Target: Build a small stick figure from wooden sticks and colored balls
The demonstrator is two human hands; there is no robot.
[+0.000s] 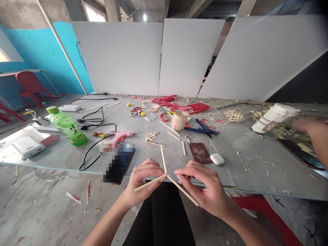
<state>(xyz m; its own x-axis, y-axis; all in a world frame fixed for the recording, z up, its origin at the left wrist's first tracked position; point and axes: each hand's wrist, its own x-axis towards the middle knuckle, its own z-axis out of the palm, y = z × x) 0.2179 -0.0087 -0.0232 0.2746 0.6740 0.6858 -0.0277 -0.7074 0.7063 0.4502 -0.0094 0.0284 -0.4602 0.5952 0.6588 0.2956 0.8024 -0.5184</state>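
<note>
Just over the table's front edge, my left hand [147,177] pinches a piece made of three thin wooden sticks [164,159] joined at one point in a Y shape. One stick points away from me, one lies along my left fingers, and one slants down to the right. Beside the joint is my right hand [201,186], thumb and fingertips closed together. The right-hand stick passes in front of its thumb; whether the fingertips hold anything is too small to make out. Beyond my hands lie a small stick frame [152,137] and several loose sticks [183,148].
A pink glue gun [121,137], phone [119,165] and green bottle [68,126] stand left. Ahead are a round wooden container [178,121], blue pliers [201,129] and brown sheet [199,152]. At right, another person's hand [304,124] is near a white container [274,118].
</note>
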